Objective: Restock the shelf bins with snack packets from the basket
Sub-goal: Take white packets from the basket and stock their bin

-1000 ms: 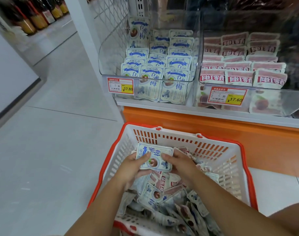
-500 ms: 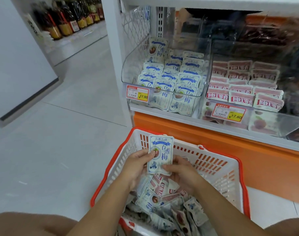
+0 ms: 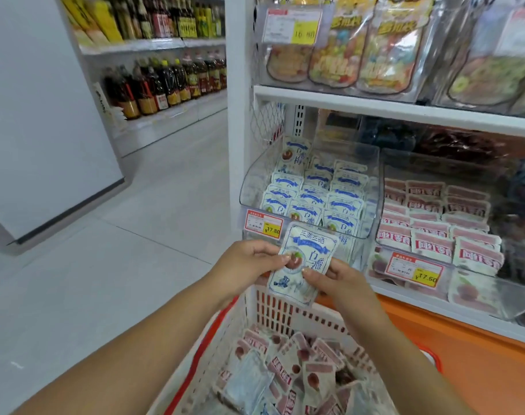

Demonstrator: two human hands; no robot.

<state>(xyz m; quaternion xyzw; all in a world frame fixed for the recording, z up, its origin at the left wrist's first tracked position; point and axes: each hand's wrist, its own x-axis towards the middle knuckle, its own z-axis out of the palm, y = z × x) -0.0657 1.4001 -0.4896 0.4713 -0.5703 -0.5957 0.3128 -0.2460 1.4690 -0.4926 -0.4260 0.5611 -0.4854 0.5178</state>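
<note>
A white-and-blue snack packet (image 3: 304, 259) stands upright between both hands, raised above the basket and just in front of the left bin. My left hand (image 3: 243, 265) pinches its left edge and my right hand (image 3: 339, 283) pinches its lower right edge. The clear left bin (image 3: 255, 181) holds rows of the same blue packets. Beside it, the clear right bin (image 3: 476, 298) holds pink packets. Below my arms, the white basket with a red rim (image 3: 273, 310) contains several mixed pink and blue packets (image 3: 291, 363).
An upper shelf (image 3: 375, 104) carries hanging bags of colourful snacks. An orange base panel (image 3: 479, 366) runs under the bins. Bottles line shelves (image 3: 165, 82) at the back left, across a grey tiled floor (image 3: 105, 265). A white cabinet (image 3: 39, 130) stands at the left.
Both hands have lifted the blue packet out of the basket and turned it upright, carrying it up to the front of the left bin. The view has tilted upward.
</note>
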